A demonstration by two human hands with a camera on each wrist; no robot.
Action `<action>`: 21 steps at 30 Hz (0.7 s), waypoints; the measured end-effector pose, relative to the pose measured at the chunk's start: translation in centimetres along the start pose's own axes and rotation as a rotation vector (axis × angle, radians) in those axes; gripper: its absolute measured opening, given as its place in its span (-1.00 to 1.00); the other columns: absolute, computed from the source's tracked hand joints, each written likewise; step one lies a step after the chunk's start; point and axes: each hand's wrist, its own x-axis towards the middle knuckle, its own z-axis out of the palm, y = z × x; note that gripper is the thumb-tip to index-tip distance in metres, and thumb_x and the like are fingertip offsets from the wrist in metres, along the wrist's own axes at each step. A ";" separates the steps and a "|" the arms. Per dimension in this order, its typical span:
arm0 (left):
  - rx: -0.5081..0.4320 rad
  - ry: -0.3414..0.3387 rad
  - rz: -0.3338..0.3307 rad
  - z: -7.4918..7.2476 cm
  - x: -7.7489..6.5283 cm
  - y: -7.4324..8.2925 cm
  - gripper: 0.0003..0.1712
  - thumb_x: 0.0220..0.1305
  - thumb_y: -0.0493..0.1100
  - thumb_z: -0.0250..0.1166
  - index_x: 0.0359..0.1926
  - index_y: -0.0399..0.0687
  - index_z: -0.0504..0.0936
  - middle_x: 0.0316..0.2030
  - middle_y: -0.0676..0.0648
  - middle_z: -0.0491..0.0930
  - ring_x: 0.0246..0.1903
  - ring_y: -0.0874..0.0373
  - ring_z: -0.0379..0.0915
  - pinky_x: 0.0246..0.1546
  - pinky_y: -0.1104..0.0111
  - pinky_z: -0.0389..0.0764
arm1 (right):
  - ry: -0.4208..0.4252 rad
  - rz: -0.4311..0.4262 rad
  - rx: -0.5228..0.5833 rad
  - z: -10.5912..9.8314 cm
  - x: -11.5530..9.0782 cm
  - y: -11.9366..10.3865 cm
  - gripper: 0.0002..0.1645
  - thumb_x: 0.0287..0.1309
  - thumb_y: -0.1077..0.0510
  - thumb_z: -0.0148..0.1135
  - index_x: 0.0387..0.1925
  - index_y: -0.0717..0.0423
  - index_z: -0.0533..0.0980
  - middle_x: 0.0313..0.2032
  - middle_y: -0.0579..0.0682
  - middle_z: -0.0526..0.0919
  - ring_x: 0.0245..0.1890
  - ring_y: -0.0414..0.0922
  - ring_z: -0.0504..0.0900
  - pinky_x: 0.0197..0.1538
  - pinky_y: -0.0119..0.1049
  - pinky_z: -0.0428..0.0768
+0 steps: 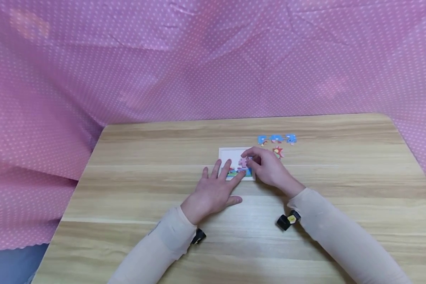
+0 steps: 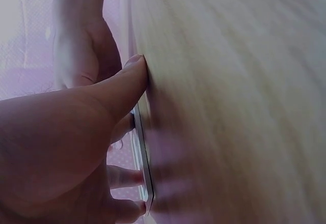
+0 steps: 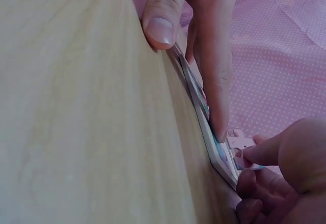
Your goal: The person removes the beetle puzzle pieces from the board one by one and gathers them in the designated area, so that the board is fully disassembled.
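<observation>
- Puzzle tray (image 1: 230,154), one, white-rimmed, on the wooden tabletop (image 1: 145,157); both hands cover parts of it, so the fitted pieces (image 1: 233,172) along its near side cannot be counted.
- Right hand (image 1: 268,167) pinches one pink piece (image 1: 243,162) at the tray's right side, its fingers hiding part.
- Left hand (image 1: 213,193) lies spread, fingertips touching the tray.
- Three blue pieces (image 1: 276,138) in a row beyond; one red piece (image 1: 278,152) nearer, its print unclear.
- Two sleeves (image 1: 344,236), cut off below.
</observation>
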 end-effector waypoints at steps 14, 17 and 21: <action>-0.009 0.002 -0.003 0.0 0.0 0.1 -0.08 0.55 0.50 0.01 0.76 0.46 -0.05 0.77 -0.21 -0.22 0.73 -0.36 -0.24 0.60 -0.38 0.13 | -0.010 -0.048 -0.014 -0.5 -0.7 0.3 -0.70 0.54 0.27 0.22 0.19 0.06 0.67 -0.17 0.04 0.71 -0.26 -0.04 0.55 -0.17 -0.21 0.54; -0.013 0.005 0.000 0.0 -0.1 0.1 -0.08 0.55 0.49 0.02 0.76 0.46 -0.04 0.77 -0.22 -0.22 0.73 -0.37 -0.23 0.59 -0.38 0.13 | 0.001 -0.056 -0.010 -0.7 -1.0 0.5 -0.70 0.54 0.28 0.21 0.18 0.07 0.68 -0.11 0.06 0.73 -0.21 -0.03 0.58 -0.12 -0.19 0.57; -0.013 0.012 0.000 0.1 -0.1 0.2 -0.07 0.55 0.49 0.02 0.76 0.45 -0.04 0.77 -0.23 -0.21 0.72 -0.38 -0.22 0.59 -0.39 0.14 | 0.015 -0.060 -0.006 -1.1 -1.4 0.8 -0.70 0.55 0.27 0.21 0.19 0.07 0.68 -0.04 0.07 0.77 -0.15 -0.01 0.64 -0.04 -0.17 0.60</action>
